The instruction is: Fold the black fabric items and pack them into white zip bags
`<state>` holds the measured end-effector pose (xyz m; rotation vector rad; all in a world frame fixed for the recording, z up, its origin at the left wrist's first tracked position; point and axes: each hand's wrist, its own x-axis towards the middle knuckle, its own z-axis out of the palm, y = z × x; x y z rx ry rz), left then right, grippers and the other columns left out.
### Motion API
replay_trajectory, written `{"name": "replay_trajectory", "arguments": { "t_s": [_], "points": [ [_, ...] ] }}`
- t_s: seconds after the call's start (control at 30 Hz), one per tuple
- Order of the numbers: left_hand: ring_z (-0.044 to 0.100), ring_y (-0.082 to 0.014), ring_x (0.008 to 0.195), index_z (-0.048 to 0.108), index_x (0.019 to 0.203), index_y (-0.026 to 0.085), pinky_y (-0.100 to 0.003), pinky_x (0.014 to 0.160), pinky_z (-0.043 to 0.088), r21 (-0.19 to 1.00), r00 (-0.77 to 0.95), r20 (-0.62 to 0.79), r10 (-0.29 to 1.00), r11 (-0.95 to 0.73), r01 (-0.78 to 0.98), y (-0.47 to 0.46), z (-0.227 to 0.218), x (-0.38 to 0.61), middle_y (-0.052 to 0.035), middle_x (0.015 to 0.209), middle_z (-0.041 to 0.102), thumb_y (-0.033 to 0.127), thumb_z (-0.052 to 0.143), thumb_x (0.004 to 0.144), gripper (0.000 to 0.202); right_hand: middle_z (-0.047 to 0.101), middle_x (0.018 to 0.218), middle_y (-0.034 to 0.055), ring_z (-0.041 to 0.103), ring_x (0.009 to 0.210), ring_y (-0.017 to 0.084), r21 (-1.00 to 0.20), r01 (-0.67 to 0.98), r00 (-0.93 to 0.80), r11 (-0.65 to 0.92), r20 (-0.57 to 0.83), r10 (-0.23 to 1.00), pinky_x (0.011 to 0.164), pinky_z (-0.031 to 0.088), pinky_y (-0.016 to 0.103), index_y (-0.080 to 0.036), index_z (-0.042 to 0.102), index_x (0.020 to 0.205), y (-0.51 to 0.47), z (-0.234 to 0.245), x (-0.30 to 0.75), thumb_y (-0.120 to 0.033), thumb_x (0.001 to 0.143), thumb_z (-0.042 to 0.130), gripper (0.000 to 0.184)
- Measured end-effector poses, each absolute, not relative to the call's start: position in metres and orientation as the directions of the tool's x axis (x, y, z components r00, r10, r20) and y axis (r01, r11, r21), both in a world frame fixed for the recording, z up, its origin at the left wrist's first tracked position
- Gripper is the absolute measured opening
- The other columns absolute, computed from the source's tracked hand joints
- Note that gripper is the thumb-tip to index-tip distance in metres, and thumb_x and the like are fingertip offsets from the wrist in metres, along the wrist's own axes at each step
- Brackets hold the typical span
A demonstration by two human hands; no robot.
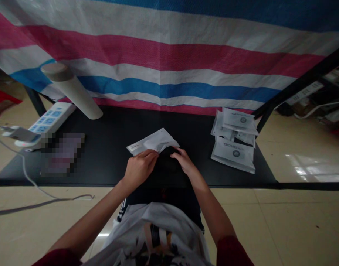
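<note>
A translucent white plastic pouch (158,139) lies at a slant over the middle of the black table, its near edge lifted between my hands. My left hand (141,166) pinches that near edge, fingers curled together. At the pouch's right corner, my right hand (183,159) has its thumb and fingers closed on the plastic. What is inside the pouch cannot be made out clearly. Off to the right sits a loose pile of similar printed pouches (233,152), apart from both hands.
A tall white bottle (77,94) with a grey cap stands at the back left. Beside it lies a white power strip (48,120) with a plugged-in charger (21,133) and trailing cable. A pixelated item (64,151) rests nearby. Striped sheeting (158,59) hangs along the table's (111,129) back edge.
</note>
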<state>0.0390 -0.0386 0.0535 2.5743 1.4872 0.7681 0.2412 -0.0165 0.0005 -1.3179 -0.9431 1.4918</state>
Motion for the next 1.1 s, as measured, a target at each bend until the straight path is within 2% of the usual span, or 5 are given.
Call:
{"name": "replay_trajectory", "arguments": {
  "t_s": [0.23, 0.5, 0.7, 0.9, 1.1],
  "points": [
    [0.069, -0.0167, 0.081, 0.068, 0.112, 0.019, -0.025, 0.063, 0.052, 0.369, 0.433, 0.347, 0.832, -0.546, 0.752, -0.045, 0.048, 0.046, -0.0043, 0.101, 0.072, 0.024, 0.05, 0.097, 0.024, 0.072, 0.098, 0.0046, 0.067, 0.092, 0.023, -0.831, -0.457, 0.164, -0.316, -0.428, 0.889, 0.069, 0.052, 0.031, -0.02, 0.068, 0.107, -0.016, -0.002, 0.224, -0.037, 0.065, 0.074, 0.046],
    [0.069, -0.0175, 0.081, 0.067, 0.115, 0.018, -0.027, 0.068, 0.054, 0.453, 0.441, 0.336, 0.832, -0.554, 0.699, -0.05, 0.046, 0.062, -0.0047, 0.1, 0.07, 0.015, 0.053, 0.093, 0.026, 0.032, 0.157, 0.0026, 0.044, 0.136, 0.025, -0.882, -0.431, 0.137, -0.191, -0.273, 0.952, 0.097, 0.048, 0.044, -0.036, 0.019, 0.153, -0.04, -0.017, 0.184, -0.058, 0.088, 0.05, 0.075],
    [0.066, -0.0125, 0.071, 0.068, 0.114, 0.019, -0.023, 0.061, 0.052, 0.516, 0.423, 0.338, 0.841, -0.542, 0.664, -0.051, 0.044, 0.06, -0.004, 0.099, 0.069, 0.018, 0.051, 0.095, 0.025, 0.047, 0.146, 0.0106, 0.046, 0.132, 0.028, -0.999, -0.035, 0.147, -0.024, -0.029, 0.989, 0.104, 0.044, 0.043, -0.025, 0.047, 0.142, -0.046, -0.02, 0.209, -0.049, 0.081, 0.067, 0.068],
    [0.066, -0.0186, 0.087, 0.065, 0.116, 0.018, -0.03, 0.075, 0.056, 0.467, 0.471, 0.317, 0.823, -0.568, 0.678, -0.055, 0.04, 0.067, -0.0069, 0.103, 0.068, 0.022, 0.05, 0.096, 0.026, 0.069, 0.118, 0.0047, 0.06, 0.116, 0.025, -0.986, -0.159, -0.138, -0.04, -0.017, 0.99, 0.108, 0.04, 0.043, -0.024, 0.069, 0.115, -0.047, -0.001, 0.224, -0.037, 0.084, 0.059, 0.035],
    [0.055, -0.0304, 0.113, 0.055, 0.13, 0.015, -0.047, 0.094, 0.053, 0.373, 0.619, 0.293, 0.729, -0.683, 0.628, -0.064, 0.038, 0.051, -0.0134, 0.126, 0.059, 0.03, 0.072, 0.081, 0.054, 0.073, 0.101, 0.0073, 0.067, 0.097, 0.022, -0.989, -0.102, 0.069, -0.108, -0.116, 0.991, 0.084, 0.051, 0.034, -0.02, 0.069, 0.103, -0.062, 0.001, 0.233, -0.042, 0.084, 0.059, 0.03]
  ]
}}
